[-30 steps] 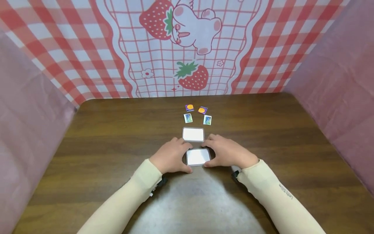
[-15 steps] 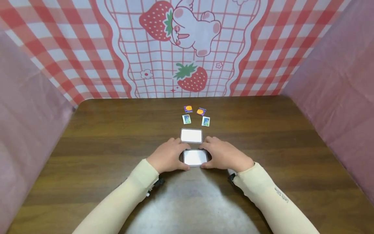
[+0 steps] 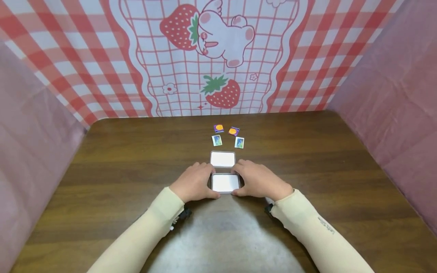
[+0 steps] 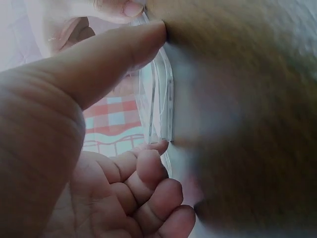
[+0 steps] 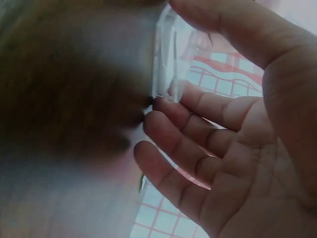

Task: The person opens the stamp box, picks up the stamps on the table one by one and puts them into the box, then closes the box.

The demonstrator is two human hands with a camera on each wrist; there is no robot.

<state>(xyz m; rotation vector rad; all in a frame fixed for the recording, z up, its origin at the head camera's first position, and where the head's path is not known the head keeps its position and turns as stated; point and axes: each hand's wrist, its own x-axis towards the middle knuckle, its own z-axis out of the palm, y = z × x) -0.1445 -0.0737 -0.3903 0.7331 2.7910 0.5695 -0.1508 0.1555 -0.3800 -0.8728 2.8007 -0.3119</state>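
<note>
A shallow clear plastic case (image 3: 225,183) with a white face lies on the table near its middle. In the left wrist view its clear layers (image 4: 166,104) stand slightly apart at an angle. My left hand (image 3: 194,182) holds its left end, thumb at the near edge and fingers at the far corner. At the right end my right hand (image 3: 261,180) holds it the same way. The right wrist view shows the case edge (image 5: 166,59) between thumb and fingers. Just beyond lies a second white-faced clear piece (image 3: 223,159), close to the fingertips of both hands.
Two purple-and-orange picture pieces (image 3: 219,128) and two white-bordered blue-green ones (image 3: 216,140) lie farther back on the wooden table (image 3: 119,159). A red-and-white checked cloth (image 3: 218,76) hangs behind, with pink cloth (image 3: 30,113) at the sides.
Both hands and the near case have shifted slightly left, more in line with the piece beyond. The left fingertips have drawn back from over the case's corner. The head view has tilted slightly.
</note>
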